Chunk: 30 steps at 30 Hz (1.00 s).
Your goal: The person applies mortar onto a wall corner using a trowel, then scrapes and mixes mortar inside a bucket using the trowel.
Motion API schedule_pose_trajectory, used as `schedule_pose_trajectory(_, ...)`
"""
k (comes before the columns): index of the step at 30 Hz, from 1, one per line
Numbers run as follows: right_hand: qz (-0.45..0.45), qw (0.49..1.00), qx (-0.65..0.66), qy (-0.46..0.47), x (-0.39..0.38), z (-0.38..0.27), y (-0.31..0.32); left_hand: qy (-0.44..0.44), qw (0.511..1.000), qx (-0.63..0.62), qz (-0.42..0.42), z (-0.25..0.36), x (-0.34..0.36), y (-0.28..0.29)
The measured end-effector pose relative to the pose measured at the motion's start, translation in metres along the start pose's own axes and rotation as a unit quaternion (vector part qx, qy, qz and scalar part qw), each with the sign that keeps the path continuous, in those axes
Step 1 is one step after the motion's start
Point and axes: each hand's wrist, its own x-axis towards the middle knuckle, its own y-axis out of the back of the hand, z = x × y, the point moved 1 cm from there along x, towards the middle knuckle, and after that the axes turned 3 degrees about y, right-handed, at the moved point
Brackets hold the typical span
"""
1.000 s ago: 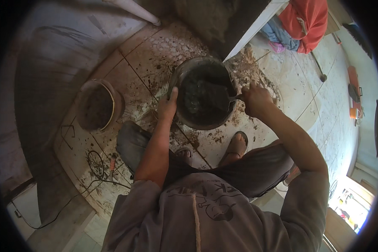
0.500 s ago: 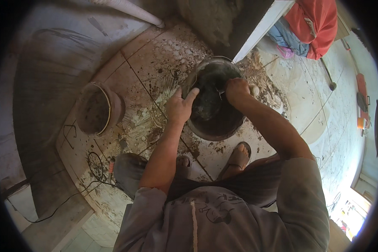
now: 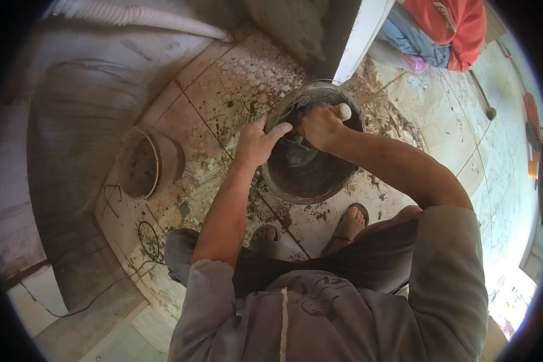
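Note:
A dark, round bucket (image 3: 311, 196) stands on the floor in front of my feet, with wet grey material (image 3: 295, 155) in it. My left hand (image 3: 257, 142) grips its left rim, thumb over the edge and fingers on the outer side. Inside the bucket, my right hand (image 3: 320, 128) is closed round a trowel (image 3: 342, 111), whose pale rounded handle end sticks out past the fist. The trowel's blade is mostly hidden by my hand and the dark bucket interior.
Left of me, a second bucket (image 3: 143, 163) stands by the wall. Bent wire (image 3: 111, 196) and a thin cable (image 3: 96, 306) lie nearby. A white upright edge (image 3: 359, 39) rises just behind the bucket; red cloth (image 3: 455, 30) lies beyond it. Crumbs and splashes cover the tiles.
My right hand has moved left across the bucket with the trowel, from its right side toward the middle. My left hand stays on the rim. The view has shifted slightly.

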Motion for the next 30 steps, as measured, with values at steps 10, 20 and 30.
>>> schedule_pose_trajectory(10, -0.026, 0.993, 0.117, 0.012, -0.030, 0.002, -0.033, -0.042, 0.997, 0.070, 0.012, 0.005, -0.006, -0.011)
schedule_pose_trajectory(20, -0.100, 0.984, 0.150, 0.005, -0.066, 0.017, -0.011, 0.015, 0.999, 0.026, 0.034, -0.001, -0.001, 0.001)
schedule_pose_trajectory(30, -0.040, 0.954, 0.288, -0.066, -0.112, 0.015, -0.009, 0.060, 0.997, 0.016, 0.052, -0.019, -0.003, 0.045)
